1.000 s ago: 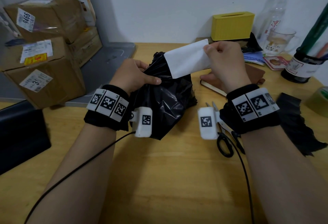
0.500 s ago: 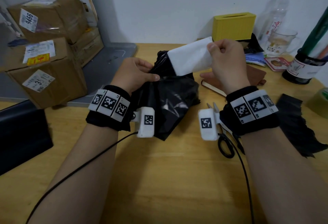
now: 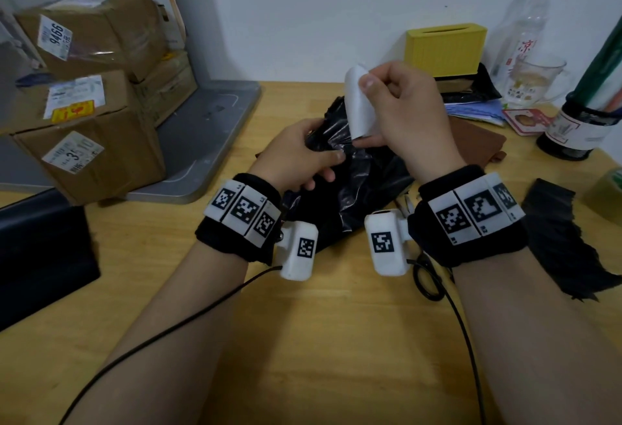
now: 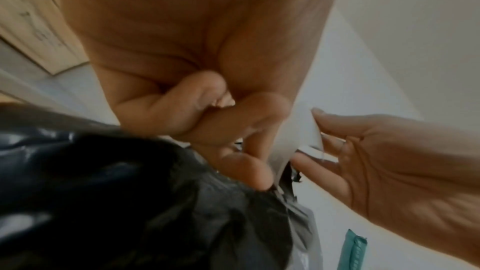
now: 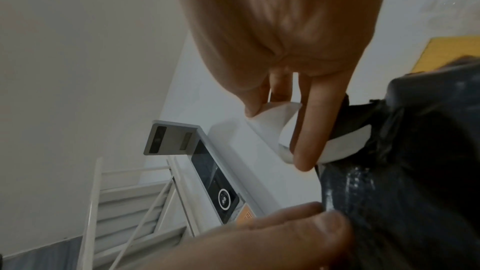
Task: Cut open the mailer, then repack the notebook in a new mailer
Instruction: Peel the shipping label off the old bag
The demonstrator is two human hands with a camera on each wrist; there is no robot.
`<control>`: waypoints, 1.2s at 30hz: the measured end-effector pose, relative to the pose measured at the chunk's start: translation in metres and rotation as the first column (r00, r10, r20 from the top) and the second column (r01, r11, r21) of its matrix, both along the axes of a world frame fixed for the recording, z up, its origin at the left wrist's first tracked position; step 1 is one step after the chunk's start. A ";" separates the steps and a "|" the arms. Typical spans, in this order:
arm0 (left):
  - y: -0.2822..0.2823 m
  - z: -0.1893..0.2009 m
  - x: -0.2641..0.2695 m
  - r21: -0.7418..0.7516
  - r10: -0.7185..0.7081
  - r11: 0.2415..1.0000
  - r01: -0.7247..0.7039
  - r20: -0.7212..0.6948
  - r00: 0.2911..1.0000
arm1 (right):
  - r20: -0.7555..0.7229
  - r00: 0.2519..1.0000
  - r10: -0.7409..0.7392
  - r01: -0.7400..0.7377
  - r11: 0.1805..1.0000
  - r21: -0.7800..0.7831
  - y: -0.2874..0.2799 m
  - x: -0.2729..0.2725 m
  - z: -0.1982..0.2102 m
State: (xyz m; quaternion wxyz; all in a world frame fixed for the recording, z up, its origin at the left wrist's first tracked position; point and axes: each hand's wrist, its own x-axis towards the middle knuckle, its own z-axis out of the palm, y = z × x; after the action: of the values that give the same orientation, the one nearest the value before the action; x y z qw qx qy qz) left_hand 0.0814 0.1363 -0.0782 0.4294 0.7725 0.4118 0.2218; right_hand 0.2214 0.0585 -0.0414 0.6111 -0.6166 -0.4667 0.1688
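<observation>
A crumpled black mailer (image 3: pixel 356 185) is held up over the wooden table. My left hand (image 3: pixel 296 151) grips its upper edge, fingers curled into the plastic (image 4: pixel 130 202). My right hand (image 3: pixel 407 111) pinches a white strip (image 3: pixel 360 104) between thumb and fingers. The strip curls upward and its lower end still joins the mailer's mouth (image 5: pixel 275 122). The brown notebook (image 3: pixel 471 141) lies flat behind my right hand, partly hidden. Scissors (image 3: pixel 427 283) lie under my right wrist.
A torn black mailer scrap (image 3: pixel 565 242) lies at the right, near a tape roll (image 3: pixel 606 195). A yellow box (image 3: pixel 444 49), a glass mug (image 3: pixel 535 82) and a dark bottle (image 3: pixel 572 131) stand at the back. Cardboard boxes (image 3: pixel 87 141) sit at the left on a grey tray (image 3: pixel 208 135).
My right hand has drawn the white strip leftward, so it now stands curled and narrow above the mailer's mouth. My left hand has kept its grip on the mailer.
</observation>
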 end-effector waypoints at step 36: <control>0.043 -0.012 -0.028 -0.112 0.338 0.941 -0.319 0.258 0.905 | -0.271 0.948 -0.164 0.163 0.986 -0.027 0.002 0.022 -0.009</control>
State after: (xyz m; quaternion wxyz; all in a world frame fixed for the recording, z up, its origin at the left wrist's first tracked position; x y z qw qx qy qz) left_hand 0.0537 0.1788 -0.0901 0.4645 0.6390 0.4800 0.3815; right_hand 0.2431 0.0609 -0.0506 0.6802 -0.6252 -0.3252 0.2017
